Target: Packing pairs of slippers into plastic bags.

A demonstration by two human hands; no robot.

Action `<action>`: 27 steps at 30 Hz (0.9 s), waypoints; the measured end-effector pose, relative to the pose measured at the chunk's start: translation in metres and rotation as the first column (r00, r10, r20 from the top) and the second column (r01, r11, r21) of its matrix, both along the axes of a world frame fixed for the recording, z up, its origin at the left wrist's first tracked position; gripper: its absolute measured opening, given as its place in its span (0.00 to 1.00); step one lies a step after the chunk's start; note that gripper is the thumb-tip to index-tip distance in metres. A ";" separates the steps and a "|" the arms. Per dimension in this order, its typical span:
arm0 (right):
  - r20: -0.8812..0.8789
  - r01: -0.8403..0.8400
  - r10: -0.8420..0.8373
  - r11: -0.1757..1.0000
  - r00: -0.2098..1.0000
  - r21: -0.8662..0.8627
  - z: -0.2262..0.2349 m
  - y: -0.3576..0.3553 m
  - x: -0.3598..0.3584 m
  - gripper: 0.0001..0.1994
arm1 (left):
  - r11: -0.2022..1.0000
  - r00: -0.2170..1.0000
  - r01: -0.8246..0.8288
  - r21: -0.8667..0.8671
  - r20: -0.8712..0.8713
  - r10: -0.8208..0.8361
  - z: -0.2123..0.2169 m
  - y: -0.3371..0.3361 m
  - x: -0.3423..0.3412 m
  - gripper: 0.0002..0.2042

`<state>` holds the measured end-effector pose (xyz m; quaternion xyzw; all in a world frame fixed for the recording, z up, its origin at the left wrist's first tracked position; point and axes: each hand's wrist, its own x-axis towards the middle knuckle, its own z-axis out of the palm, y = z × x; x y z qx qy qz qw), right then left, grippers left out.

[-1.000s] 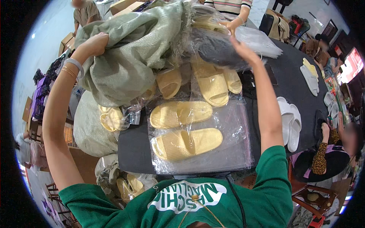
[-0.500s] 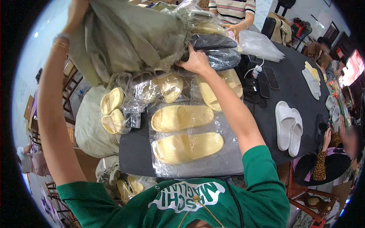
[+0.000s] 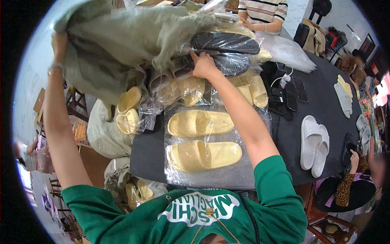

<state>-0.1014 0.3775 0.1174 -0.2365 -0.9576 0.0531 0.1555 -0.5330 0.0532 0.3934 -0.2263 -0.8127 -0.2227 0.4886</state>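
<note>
My left hand point(image 3: 59, 42) is raised high and grips the corner of a large grey-green sack point(image 3: 122, 40), which is tipped over the dark table point(image 3: 292, 134). My right hand point(image 3: 203, 65) holds the sack's mouth, beside dark slippers in clear bags point(image 3: 225, 42). Yellow slippers in plastic bags point(image 3: 183, 89) spill from the sack onto the table. Below them, one pair of yellow slippers point(image 3: 203, 138) lies flat on a clear plastic sheet.
A white pair of slippers point(image 3: 313, 144) lies on the table's right side. Phones and a cable point(image 3: 286, 95) sit mid-table. Another person in a striped shirt point(image 3: 262, 12) stands at the far edge. More sacks with yellow slippers point(image 3: 105, 130) stand on the floor at left.
The sack has been lifted and tipped further. My right hand slid down to its mouth, and more bagged yellow slippers have tumbled onto the table.
</note>
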 end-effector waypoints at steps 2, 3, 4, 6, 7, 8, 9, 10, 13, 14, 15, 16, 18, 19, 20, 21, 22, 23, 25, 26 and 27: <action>-0.048 -0.065 0.067 0.996 0.997 0.059 0.015 -0.037 -0.013 0.48 | 0.991 0.991 -0.001 -0.135 0.132 0.019 -0.014 -0.098 -0.018 0.17; -0.138 -0.147 0.150 0.989 0.979 0.032 0.037 -0.070 -0.013 0.48 | 0.949 0.981 -0.117 -0.291 0.115 0.157 0.009 -0.170 -0.006 0.20; -0.141 -0.105 0.113 0.993 0.984 0.061 0.033 -0.051 -0.009 0.47 | 0.931 0.892 0.175 -0.322 0.451 -0.012 -0.054 -0.133 -0.002 0.30; -0.098 0.015 -0.005 0.995 0.995 0.102 0.002 0.003 0.024 0.38 | 0.904 0.409 0.428 -0.024 0.896 -0.170 -0.198 0.020 0.056 0.36; -0.088 0.030 -0.021 0.994 0.996 0.102 0.004 0.006 0.034 0.38 | 0.960 0.228 0.279 -0.036 0.973 -0.030 -0.209 0.035 0.078 0.33; -0.223 -0.105 0.118 0.992 0.968 0.069 0.015 -0.005 0.036 0.34 | 0.935 0.394 0.305 -0.179 0.918 0.047 -0.199 0.015 0.079 0.34; -0.370 -0.257 0.259 0.965 0.892 0.055 0.031 -0.019 0.036 0.30 | 0.899 0.556 0.286 -0.331 0.821 0.126 -0.188 -0.013 0.074 0.35; -0.528 -0.300 0.340 0.940 0.778 0.162 0.056 -0.041 0.038 0.26 | 0.930 0.784 0.004 -0.368 0.578 0.225 -0.176 -0.054 0.067 0.38; -0.629 0.050 0.106 0.973 0.770 0.225 0.071 0.002 0.108 0.26 | 0.887 0.832 0.452 -0.092 0.401 -0.383 -0.214 0.056 0.153 0.38; -0.602 0.306 -0.128 0.930 0.788 0.204 0.063 0.033 0.139 0.34 | 0.689 0.471 0.705 0.168 0.615 -0.632 -0.208 0.104 0.225 0.43; -0.597 0.470 -0.292 0.867 0.747 0.164 0.057 0.040 0.142 0.41 | 0.658 0.479 0.748 0.082 0.620 -0.622 -0.206 0.099 0.246 0.46; -0.519 0.449 -0.431 0.888 0.738 -0.101 0.048 0.054 0.143 0.51 | 0.619 0.482 0.785 -0.001 0.628 -0.610 -0.209 0.095 0.255 0.49; -0.407 0.331 -0.551 0.803 0.728 -0.496 0.009 0.115 0.151 0.70 | 0.609 0.523 0.787 -0.098 0.630 -0.574 -0.216 0.112 0.265 0.53; -0.404 0.322 -0.543 0.806 0.736 -0.497 -0.008 0.118 0.142 0.70 | 0.630 0.601 0.757 -0.173 0.562 -0.568 -0.225 0.112 0.261 0.52; -0.434 0.252 -0.572 0.761 0.696 -0.598 -0.019 0.116 0.133 0.72 | 0.642 0.611 0.747 -0.176 0.562 -0.557 -0.236 0.108 0.251 0.52; -0.461 0.179 -0.609 0.708 0.646 -0.683 -0.025 0.117 0.128 0.74 | 0.674 0.682 0.704 -0.223 0.475 -0.556 -0.245 0.107 0.240 0.49; -0.475 0.157 -0.620 0.695 0.625 -0.702 -0.027 0.123 0.121 0.76 | 0.705 0.743 0.658 -0.264 0.380 -0.551 -0.250 0.106 0.226 0.47; -0.474 0.168 -0.626 0.695 0.620 -0.699 -0.028 0.131 0.119 0.76 | 0.698 0.735 0.667 -0.259 0.382 -0.561 -0.252 0.112 0.220 0.47; -0.568 -0.125 -0.449 0.699 0.690 -0.704 -0.027 0.134 0.107 0.77 | 0.732 0.586 0.679 -0.045 0.635 -0.504 -0.250 0.121 0.209 0.39; -0.520 -0.016 -0.459 0.738 0.720 -0.674 -0.022 0.120 0.093 0.76 | 0.733 0.587 0.679 -0.048 0.635 -0.502 -0.253 0.118 0.197 0.39; -0.472 0.086 -0.470 0.771 0.746 -0.632 -0.009 0.098 0.076 0.75 | 0.783 0.639 0.622 -0.019 0.589 -0.494 -0.256 0.111 0.182 0.38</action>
